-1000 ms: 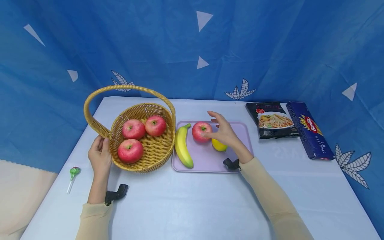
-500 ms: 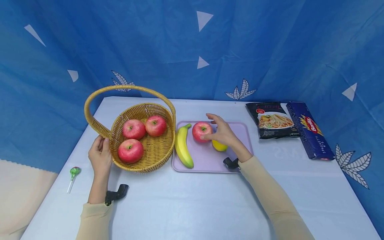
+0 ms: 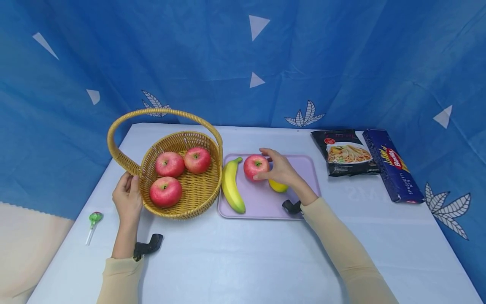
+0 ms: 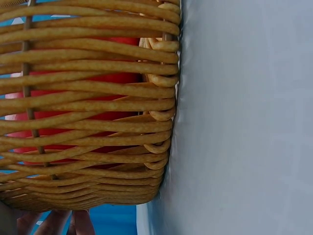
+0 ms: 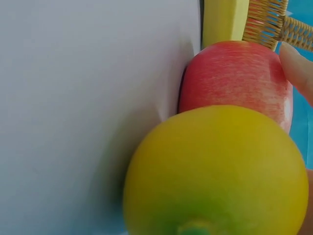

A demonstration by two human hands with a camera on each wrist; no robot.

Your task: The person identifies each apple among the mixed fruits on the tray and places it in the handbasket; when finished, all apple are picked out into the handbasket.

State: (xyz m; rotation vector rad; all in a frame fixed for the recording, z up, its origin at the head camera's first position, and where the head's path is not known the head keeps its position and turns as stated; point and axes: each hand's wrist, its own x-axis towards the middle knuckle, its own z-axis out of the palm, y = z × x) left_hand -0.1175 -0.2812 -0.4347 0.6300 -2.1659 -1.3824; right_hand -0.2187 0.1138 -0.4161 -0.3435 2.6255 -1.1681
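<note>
My left hand [image 3: 127, 197] grips the left side of a wicker basket [image 3: 199, 185], at the foot of its tall handle; in the left wrist view its fingers [image 4: 83, 224] show past the basket's woven wall. Three red apples [image 3: 166, 191] lie inside. To the right, a fourth apple [image 3: 255, 166] sits on a lilac tray [image 3: 262, 207] between the thumb and fingers of my right hand [image 3: 282, 169]. The thumb [image 5: 296, 68] touches its side in the right wrist view. Partly under this hand is a round yellow fruit [image 5: 215, 166], greenish at one end. A banana [image 3: 232, 185] lies along the tray's left edge.
At the back right lie a black noodle packet [image 3: 345, 153] and a blue spaghetti box [image 3: 393, 165]. A green lollipop [image 3: 95, 218] lies near the table's left edge. Behind the white table [image 3: 235, 261] hangs a blue patterned cloth [image 3: 212, 63].
The fingers and thumb of my right hand have closed in around the apple on the tray. My left hand and the basket have stayed in place.
</note>
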